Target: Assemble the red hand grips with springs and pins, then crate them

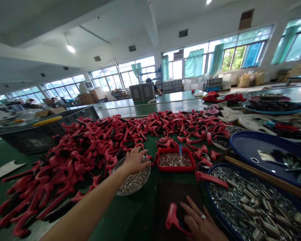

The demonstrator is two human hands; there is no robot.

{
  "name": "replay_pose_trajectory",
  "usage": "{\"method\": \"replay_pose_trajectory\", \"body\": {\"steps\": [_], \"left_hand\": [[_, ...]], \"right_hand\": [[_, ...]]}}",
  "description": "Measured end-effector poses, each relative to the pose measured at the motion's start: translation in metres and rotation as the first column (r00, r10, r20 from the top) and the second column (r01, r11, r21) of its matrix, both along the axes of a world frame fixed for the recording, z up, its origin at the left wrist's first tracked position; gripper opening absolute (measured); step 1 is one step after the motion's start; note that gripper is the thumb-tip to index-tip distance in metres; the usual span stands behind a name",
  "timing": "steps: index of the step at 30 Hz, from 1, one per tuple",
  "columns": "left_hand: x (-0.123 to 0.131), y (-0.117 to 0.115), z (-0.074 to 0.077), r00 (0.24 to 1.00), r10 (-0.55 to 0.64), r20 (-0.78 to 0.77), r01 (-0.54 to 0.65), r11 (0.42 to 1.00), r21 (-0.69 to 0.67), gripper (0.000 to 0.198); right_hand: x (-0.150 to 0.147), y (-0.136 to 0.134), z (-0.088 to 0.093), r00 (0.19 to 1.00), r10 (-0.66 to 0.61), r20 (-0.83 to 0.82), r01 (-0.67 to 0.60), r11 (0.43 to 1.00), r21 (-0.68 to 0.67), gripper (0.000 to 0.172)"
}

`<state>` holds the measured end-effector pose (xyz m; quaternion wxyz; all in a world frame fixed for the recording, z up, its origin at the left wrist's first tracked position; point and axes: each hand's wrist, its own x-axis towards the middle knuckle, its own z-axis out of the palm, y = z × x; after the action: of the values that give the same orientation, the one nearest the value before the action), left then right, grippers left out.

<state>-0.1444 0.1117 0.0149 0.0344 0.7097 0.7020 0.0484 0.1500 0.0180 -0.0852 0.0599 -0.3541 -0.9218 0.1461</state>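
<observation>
Left hand [136, 160], fingers spread, over the metal bowl [148, 175] left of the red tray [175, 169]; right hand [202, 222] at one red piece [173, 217] nearer than the tray, grip unclear. Big heap of similar pieces [95, 147] left of and beyond the tray; can't tell which are finished.

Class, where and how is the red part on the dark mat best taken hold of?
I'd probably pinch the red part across its chunky far end, coming from the left: that end lies clear on the dark mat, while the thinner stretch runs back to the right hand, which crowds the other side.
</observation>
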Motion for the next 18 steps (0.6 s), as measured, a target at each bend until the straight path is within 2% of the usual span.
{"method": "replay_pose_trajectory", "body": {"steps": [3,5,6,8,10,13,18], "left_hand": [[-0.048,-0.029,-0.009,0.980,0.196,-0.045,-0.199,0.978,-0.067,0.083],[-0.068,-0.046,-0.025,0.953,0.301,-0.039,-0.301,0.953,-0.004,0.087],[-0.073,-0.052,-0.034,0.950,0.311,-0.025,-0.309,0.950,0.047,0.085],[-0.075,-0.057,-0.050,0.960,0.279,0.036,-0.281,0.948,0.149,0.073],[-0.069,-0.054,-0.059,0.962,0.244,0.122,-0.267,0.937,0.226,0.058],[-0.054,-0.043,-0.061,0.950,0.235,0.205,-0.286,0.919,0.271,0.047],[-0.040,-0.032,-0.058,0.949,0.213,0.232,-0.275,0.920,0.281,0.038]], "right_hand": [[-0.010,0.008,0.003,0.996,-0.055,-0.066,0.054,0.998,-0.007,0.034],[-0.014,0.012,0.008,0.989,-0.082,-0.123,0.084,0.996,0.010,0.035],[-0.017,0.013,0.011,0.985,-0.104,-0.138,0.108,0.994,0.021,0.035],[-0.023,0.014,0.014,0.978,-0.153,-0.143,0.161,0.986,0.045,0.032],[-0.028,0.016,0.016,0.969,-0.199,-0.144,0.211,0.975,0.075,0.030],[-0.032,0.018,0.016,0.961,-0.220,-0.168,0.242,0.962,0.124,0.029],[-0.030,0.017,0.011,0.956,-0.221,-0.194,0.248,0.960,0.129,0.028]]}}
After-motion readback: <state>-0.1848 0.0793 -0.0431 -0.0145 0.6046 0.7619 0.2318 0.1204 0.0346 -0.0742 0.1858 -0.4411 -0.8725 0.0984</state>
